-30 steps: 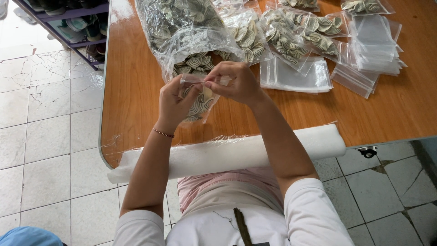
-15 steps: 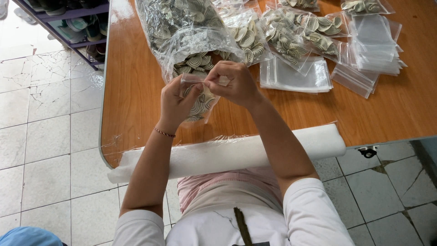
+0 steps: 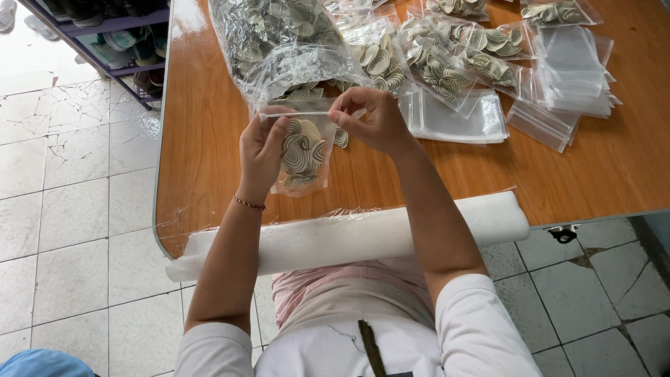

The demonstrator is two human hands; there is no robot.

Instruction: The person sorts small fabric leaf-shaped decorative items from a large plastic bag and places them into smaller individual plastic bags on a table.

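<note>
Both hands hold a small clear zip bag (image 3: 301, 150) above the wooden table (image 3: 614, 167). The bag contains several pale spiral-patterned pieces. My left hand (image 3: 259, 150) pinches the bag's top left corner and side. My right hand (image 3: 373, 119) pinches the top strip at its right end. Just behind the hands lies a large clear bag (image 3: 279, 42) stuffed with the same spiral pieces.
Several filled small bags (image 3: 447, 56) lie at the table's back centre. Stacks of empty clear zip bags (image 3: 572, 63) sit to the right, another flat stack (image 3: 453, 119) beside my right hand. A white foam roll (image 3: 349, 237) pads the near table edge. A shoe rack (image 3: 112, 35) stands far left.
The small bag hangs a little lower and straighter between the hands; the fingers have shifted slightly along its top strip.
</note>
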